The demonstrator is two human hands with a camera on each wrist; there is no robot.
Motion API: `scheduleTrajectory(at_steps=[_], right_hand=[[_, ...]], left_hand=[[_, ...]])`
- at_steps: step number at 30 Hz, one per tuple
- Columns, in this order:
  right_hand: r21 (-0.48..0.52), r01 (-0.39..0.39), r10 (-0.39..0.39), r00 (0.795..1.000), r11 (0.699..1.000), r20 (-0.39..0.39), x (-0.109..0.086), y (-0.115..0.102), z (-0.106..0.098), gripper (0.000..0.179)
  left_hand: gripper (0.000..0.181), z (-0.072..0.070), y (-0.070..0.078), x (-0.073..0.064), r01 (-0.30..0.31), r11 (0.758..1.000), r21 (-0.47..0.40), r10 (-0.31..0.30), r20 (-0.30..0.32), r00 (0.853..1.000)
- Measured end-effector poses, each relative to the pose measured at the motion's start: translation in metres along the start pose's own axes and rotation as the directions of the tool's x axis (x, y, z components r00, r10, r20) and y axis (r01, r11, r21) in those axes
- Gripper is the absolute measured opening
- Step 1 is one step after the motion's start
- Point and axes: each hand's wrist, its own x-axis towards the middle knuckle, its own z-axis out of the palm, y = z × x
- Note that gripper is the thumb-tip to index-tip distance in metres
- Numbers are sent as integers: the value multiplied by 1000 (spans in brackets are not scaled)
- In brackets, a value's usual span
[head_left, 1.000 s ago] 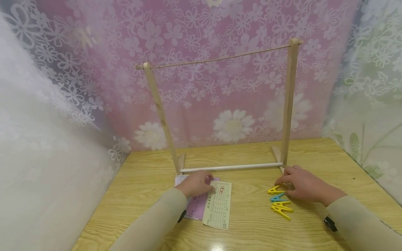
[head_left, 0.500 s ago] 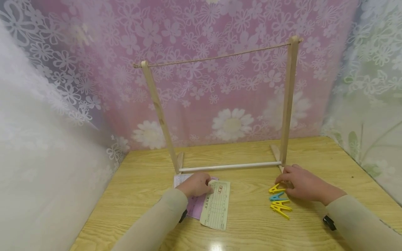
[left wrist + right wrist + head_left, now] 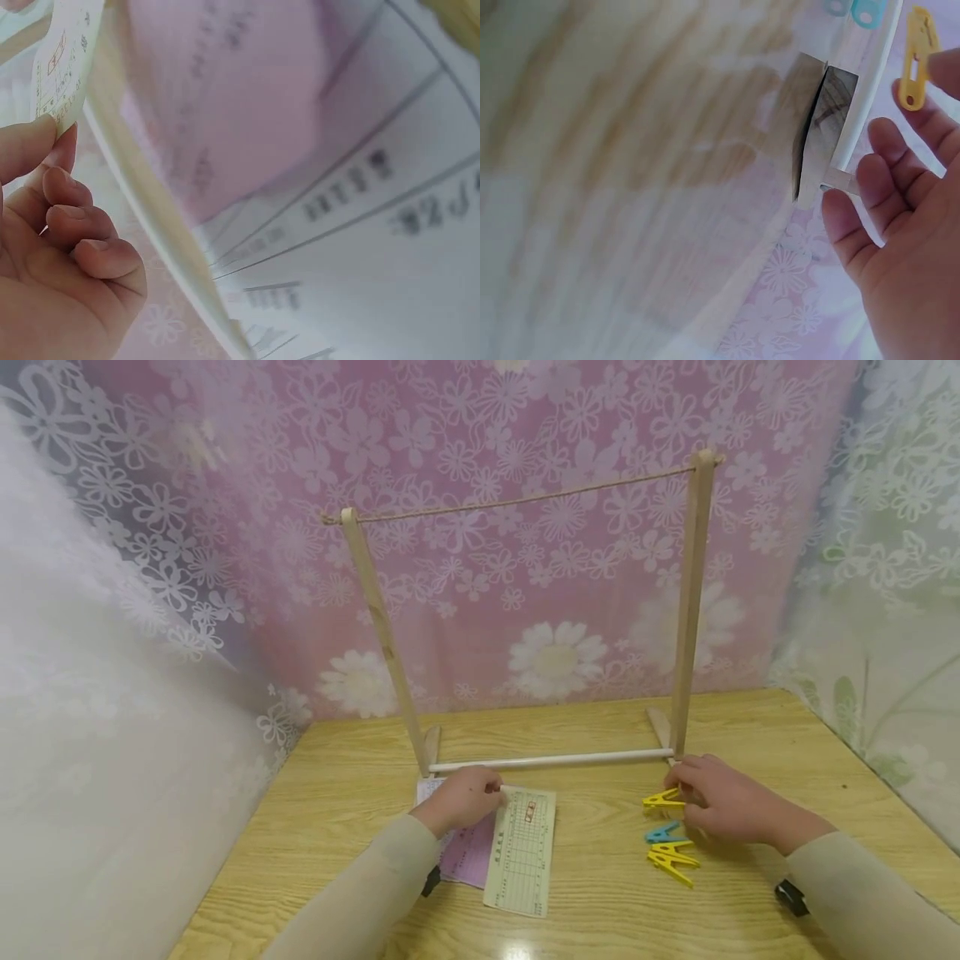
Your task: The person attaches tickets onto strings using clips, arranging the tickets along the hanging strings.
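Observation:
Between thumb and forefinger my left hand (image 3: 461, 799) pinches the top corner of a pale yellow-green printed slip (image 3: 521, 853) with a red stamp mark; the left wrist view shows this slip (image 3: 66, 64) lifted at that corner. Under it lie a pink slip (image 3: 468, 853) and a white one (image 3: 427, 788), partly hidden by the hand. On the right, my right hand (image 3: 723, 802) pinches a yellow clothespin (image 3: 662, 800). In the right wrist view that clothespin (image 3: 915, 64) sits between thumb and forefinger, the other fingers loosely bent. A blue clothespin (image 3: 663, 832) and yellow clothespins (image 3: 672, 858) lie just nearer on the table.
Behind the hands stands a wooden frame with a left post (image 3: 384, 643), a taller-looking right post (image 3: 692, 610) and a twine line (image 3: 525, 500) strung between them. A white rod (image 3: 555, 761) joins the posts low down. Floral curtains (image 3: 480, 585) enclose the wood-grain table (image 3: 600, 902).
My right hand has taken hold of the farthest yellow clothespin, which is raised and apart from the others. The left hand has lifted the yellow-green slip's top corner slightly.

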Motion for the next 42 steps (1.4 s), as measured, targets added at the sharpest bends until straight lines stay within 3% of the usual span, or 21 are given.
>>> scheduleTrajectory(at_steps=[6,15,21,28,35,39,42], right_hand=[[101,-13,16,999,995,-35,-3,1,-1,30],[223,-62,89,990,973,-113,-5,-8,-14,26],[324,-30,94,979,946,-183,-4,-20,-25,21],[346,14,89,956,938,-278,-3,-31,-43,20],[346,-10,120,948,938,-296,-2,-37,-60,27],[358,-14,136,939,934,-317,0,-41,-72,32],[363,9,126,930,932,-346,3,-43,-83,35]], left_hand=[[38,-10,11,-9,-50,999,-7,50,-36,998],[30,-24,35,-23,-119,992,-35,114,-117,987],[32,-34,50,-29,-154,987,-43,146,-160,976],[37,-40,61,-30,-215,976,-40,201,-216,955],[32,-51,75,-33,-231,972,-39,211,-278,937],[31,-58,82,-30,-269,963,-35,245,-316,917],[30,-65,86,-26,-310,950,-26,282,-350,893]])
